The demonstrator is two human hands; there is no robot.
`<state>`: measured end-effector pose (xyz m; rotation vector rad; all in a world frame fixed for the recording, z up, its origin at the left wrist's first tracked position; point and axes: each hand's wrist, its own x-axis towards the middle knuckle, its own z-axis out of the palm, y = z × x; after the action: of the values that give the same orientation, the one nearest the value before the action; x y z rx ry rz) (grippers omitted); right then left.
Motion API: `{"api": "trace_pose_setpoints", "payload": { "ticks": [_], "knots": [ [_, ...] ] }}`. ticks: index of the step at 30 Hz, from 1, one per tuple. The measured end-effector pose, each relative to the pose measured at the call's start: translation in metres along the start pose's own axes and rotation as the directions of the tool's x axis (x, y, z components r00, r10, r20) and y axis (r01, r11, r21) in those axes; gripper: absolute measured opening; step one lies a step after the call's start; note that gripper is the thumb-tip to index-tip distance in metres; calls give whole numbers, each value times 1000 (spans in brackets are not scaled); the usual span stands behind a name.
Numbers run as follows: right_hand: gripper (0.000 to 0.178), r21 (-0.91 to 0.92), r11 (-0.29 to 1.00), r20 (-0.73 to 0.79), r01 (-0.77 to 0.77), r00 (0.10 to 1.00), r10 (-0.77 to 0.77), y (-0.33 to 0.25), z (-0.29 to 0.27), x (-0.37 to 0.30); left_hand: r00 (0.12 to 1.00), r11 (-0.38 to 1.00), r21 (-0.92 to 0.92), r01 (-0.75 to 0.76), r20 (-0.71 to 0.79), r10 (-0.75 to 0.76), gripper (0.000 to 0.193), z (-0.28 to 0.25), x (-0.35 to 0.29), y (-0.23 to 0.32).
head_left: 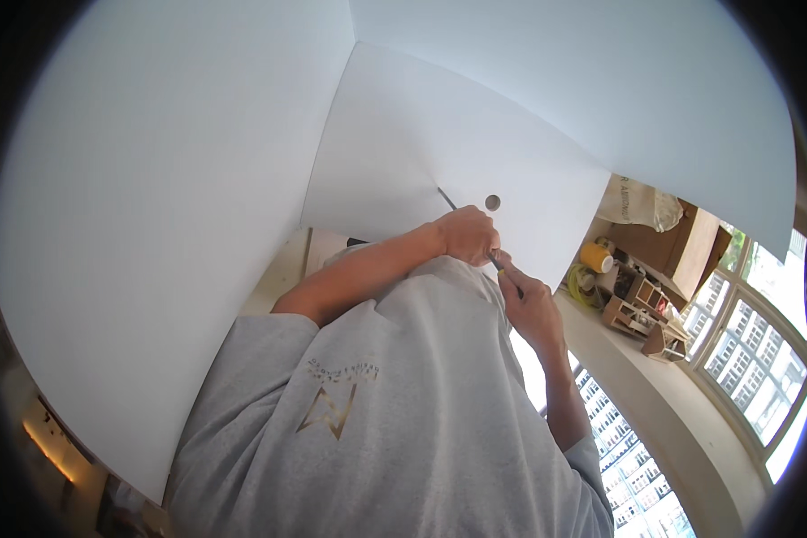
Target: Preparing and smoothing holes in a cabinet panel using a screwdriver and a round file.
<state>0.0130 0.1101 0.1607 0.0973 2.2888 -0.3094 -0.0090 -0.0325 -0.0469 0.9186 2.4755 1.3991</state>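
A long-shafted screwdriver [447,199] slants across in front of a white panel [394,134], its dark tip meeting the panel or very close to it. My left hand [469,235] is closed around the shaft. Lower and to the right, my right hand [531,309] grips the dark handle, which shows a bit of yellow. A round hole [492,203] is cut through the panel just above and right of my left hand. Whether a screw sits at the tip is too small to tell.
Large white panels rise on the left [152,224] and along the top right [583,81], meeting the middle panel at its edges. To the right are a yellow cylindrical object [595,257], wooden boxes [641,305], a pale bag [638,203] and a window [749,359].
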Motion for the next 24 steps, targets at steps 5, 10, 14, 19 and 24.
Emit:
{"api": "trace_pose_setpoints", "payload": {
  "ticks": [5,10,14,19,24],
  "knots": [
    [41,17,1000,19,18,1000,-18,3,-1,1,993,999,-36,14,114,-10,43,-9,3,0],
    [38,-72,994,-31,80,996,-83,-1,-8,2,998,995,-90,30,-43,-34,48,-2,4,8],
    [36,-198,962,-34,188,979,-199,3,-17,7,992,992,-74,101,-65,-105,51,-10,4,16],
    [34,-278,918,-42,283,951,-306,12,-16,13,994,996,-26,86,-70,-88,32,-9,7,14],
    [35,-446,801,-38,400,885,-464,11,-26,24,987,992,-53,115,-104,-120,25,-4,9,8]
  ]
}}
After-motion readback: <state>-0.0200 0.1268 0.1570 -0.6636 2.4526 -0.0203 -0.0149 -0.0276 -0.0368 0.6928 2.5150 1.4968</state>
